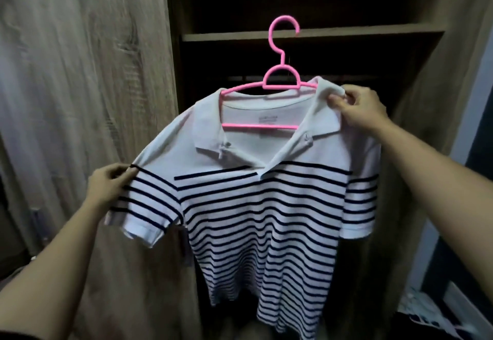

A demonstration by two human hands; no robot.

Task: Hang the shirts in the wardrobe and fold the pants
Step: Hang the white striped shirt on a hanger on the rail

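A white polo shirt with dark navy stripes [261,206] hangs on a pink plastic hanger [280,80] held up in front of the open wardrobe [293,54]. The hanger's hook stands free in the air at shelf height, not on any rail that I can see. My right hand [360,110] pinches the right side of the collar near the hanger's shoulder. My left hand [112,185] pinches the top edge of the left sleeve. The shirt's collar is open and its lower hem droops toward the bottom of the view.
An open wooden wardrobe door [80,99] stands at the left. A wooden shelf [346,34] crosses the dark wardrobe interior above the hanger. The wardrobe's right side panel [440,99] is close to my right arm. Patterned fabric [426,318] lies at the lower right.
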